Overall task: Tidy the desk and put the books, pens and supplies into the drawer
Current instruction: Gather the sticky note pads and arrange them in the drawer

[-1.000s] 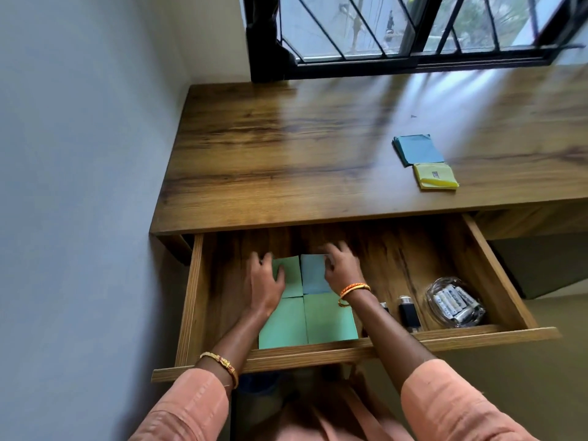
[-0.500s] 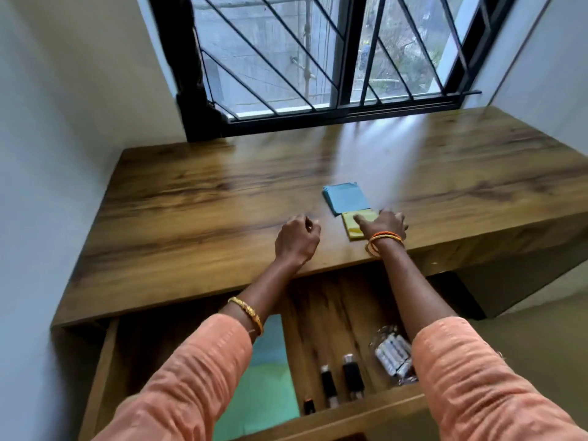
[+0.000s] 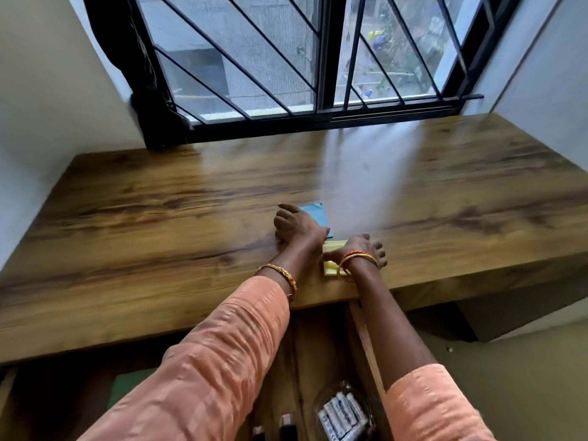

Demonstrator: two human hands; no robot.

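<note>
1. Blue square sticky-note pad (image 3: 318, 214) lies on the brown wooden desk (image 3: 159, 224), half hidden under the left hand (image 3: 297, 226), whose fingers curl over it.
2. Yellow sticky-note pad (image 3: 331, 268), just beside it, is mostly covered by the right hand (image 3: 362, 249) (grip unclear).
3. The open wooden drawer (image 3: 366, 338) below is largely blocked by sleeves.

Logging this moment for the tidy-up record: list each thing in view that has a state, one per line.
drawer: open
blue pad: on desk, left hand on it
yellow pad: on desk, under right hand
battery pack: in drawer
window: shut
</note>
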